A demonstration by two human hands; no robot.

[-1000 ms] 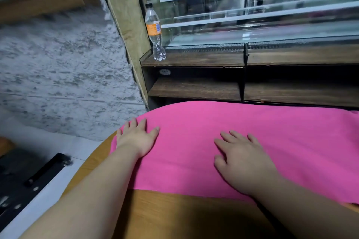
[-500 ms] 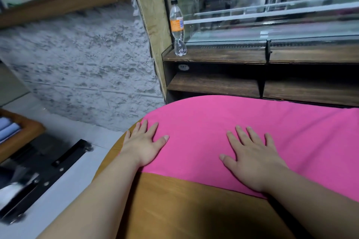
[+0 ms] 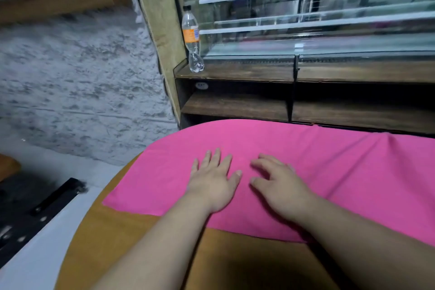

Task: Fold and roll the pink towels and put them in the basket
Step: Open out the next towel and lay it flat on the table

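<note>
Here, pink towel (image 3: 329, 172) on wooden table (image 3: 131, 242), shelving (image 3: 235, 106) behind

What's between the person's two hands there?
Only a narrow strip of bare pink cloth towel separates the left hand from the right hand, in the head view.

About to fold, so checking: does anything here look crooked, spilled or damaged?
Nothing stands out. The pink towel lies spread on the table under the left hand and right hand; the bottle stands upright on the shelf.
</note>
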